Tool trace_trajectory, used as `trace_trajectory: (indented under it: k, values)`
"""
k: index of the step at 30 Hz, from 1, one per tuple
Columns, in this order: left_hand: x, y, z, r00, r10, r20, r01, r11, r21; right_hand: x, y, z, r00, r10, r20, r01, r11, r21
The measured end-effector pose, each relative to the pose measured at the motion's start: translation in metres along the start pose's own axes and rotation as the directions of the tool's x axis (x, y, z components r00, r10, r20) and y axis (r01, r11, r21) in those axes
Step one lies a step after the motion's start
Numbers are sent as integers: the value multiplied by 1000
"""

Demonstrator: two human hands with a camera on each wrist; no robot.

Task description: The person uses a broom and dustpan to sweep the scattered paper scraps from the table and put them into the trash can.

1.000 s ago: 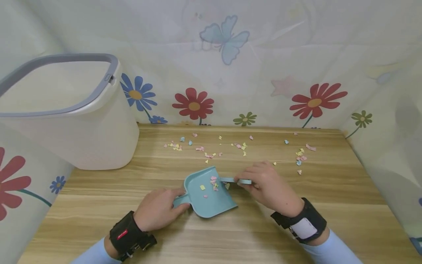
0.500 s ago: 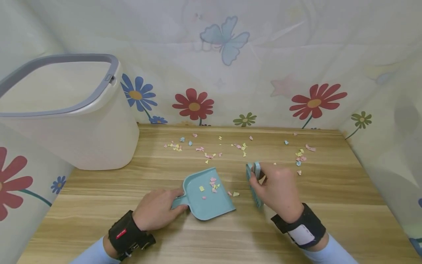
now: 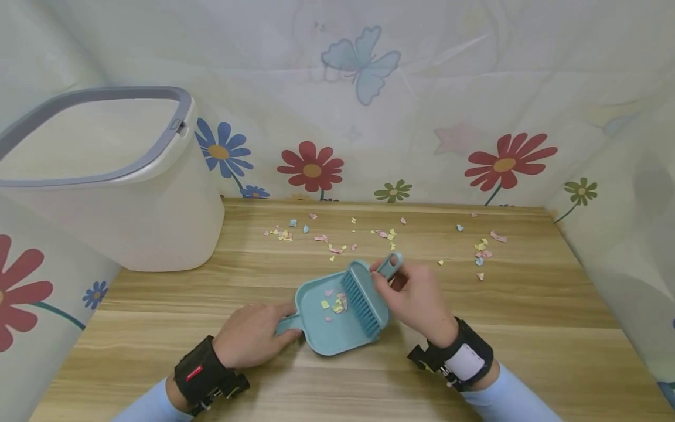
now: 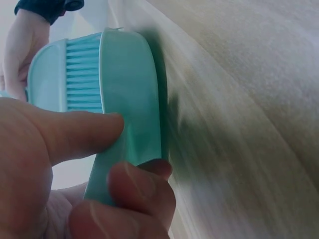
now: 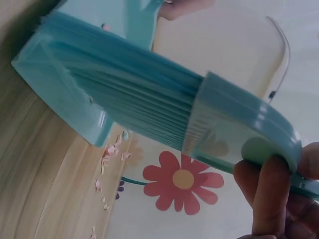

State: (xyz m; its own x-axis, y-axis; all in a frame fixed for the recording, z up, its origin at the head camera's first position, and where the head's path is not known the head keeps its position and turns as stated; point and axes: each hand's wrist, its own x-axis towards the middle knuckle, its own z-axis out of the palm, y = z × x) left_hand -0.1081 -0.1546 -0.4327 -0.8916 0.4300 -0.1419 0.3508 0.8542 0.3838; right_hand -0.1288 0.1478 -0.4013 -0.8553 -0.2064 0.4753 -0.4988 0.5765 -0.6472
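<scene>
A small teal dustpan point(image 3: 337, 328) lies on the wooden table point(image 3: 527, 328), with a few coloured paper scraps point(image 3: 335, 303) inside it. My left hand point(image 3: 252, 335) grips the dustpan handle point(image 4: 127, 149), thumb on top and fingers curled under. My right hand point(image 3: 416, 296) pinches the handle of a teal brush point(image 3: 365, 299), whose bristles point(image 5: 124, 94) rest in the pan's open right side. More scraps point(image 3: 387, 234) lie scattered across the far part of the table.
A large white bin point(image 3: 111, 181) with a grey rim stands at the table's back left. Flowered cloth walls point(image 3: 369, 117) close in the table behind and on both sides. Another cluster of scraps point(image 3: 482, 253) lies to the right.
My right hand swung the brush out to the right, then brought it back left into the dustpan, pushing scraps in. The left hand kept hold of the dustpan handle.
</scene>
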Motion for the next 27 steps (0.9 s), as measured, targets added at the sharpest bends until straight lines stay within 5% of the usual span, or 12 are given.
trace_trajectory:
  k: [5,15,23,27]
  values:
    - [2,0,0,1000,12,14,-12,1000,-5,-2,7,-16,995,54,-88,-45,994,103]
    - [-3,0,-10,999,-49,-2,49,997,-67,-21,29,-56,968,175,-179,-165,984,66]
    - [-21,-4,-42,992,-60,-108,54,997,-56,-57,62,-79,939,276,-203,-262,961,93]
    - [-32,-5,-63,985,-64,-158,59,997,-41,-81,79,-90,900,388,-200,-372,921,112]
